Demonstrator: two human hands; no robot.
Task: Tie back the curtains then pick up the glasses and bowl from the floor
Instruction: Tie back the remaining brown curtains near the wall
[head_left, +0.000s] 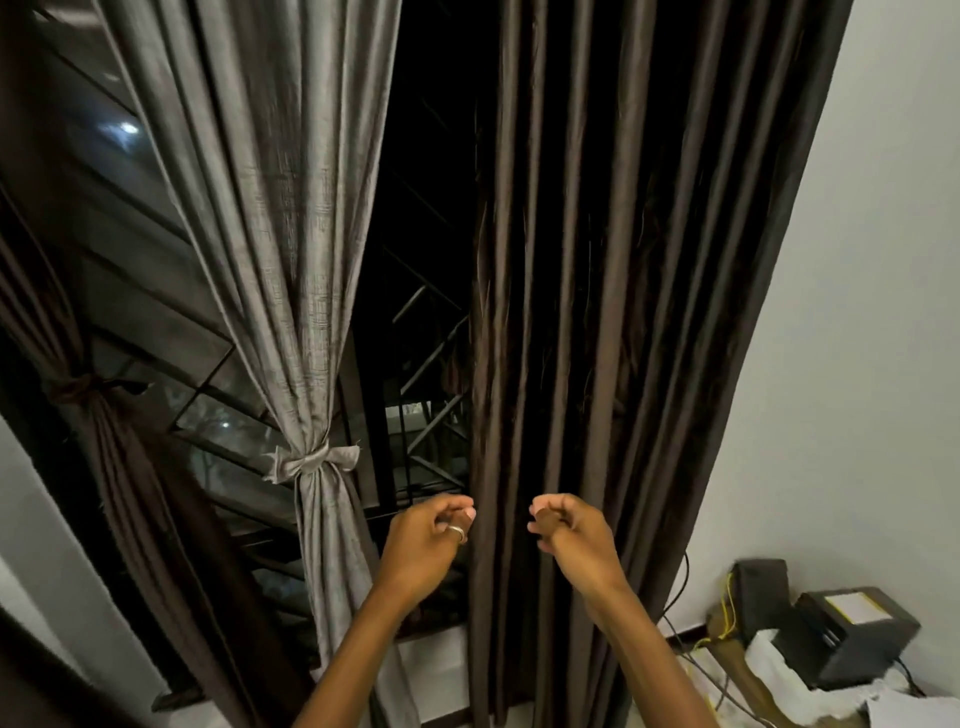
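Head view, hands (427, 538) (569, 535) curled at brown curtain (623, 312)

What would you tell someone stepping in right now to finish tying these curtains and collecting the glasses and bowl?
Left hand: fingers curled at the inner edge of the loose dark brown pleated curtain; whether its grip has any fabric is unclear.
Right hand: fingers curled in front of the same curtain, equally unclear.
Done: the grey woven curtain is tied with a grey fabric bow; the dark brown curtain at far left is knotted back too.
Left: tie the loose brown curtain, then find the glasses and bowl, which are not in view.
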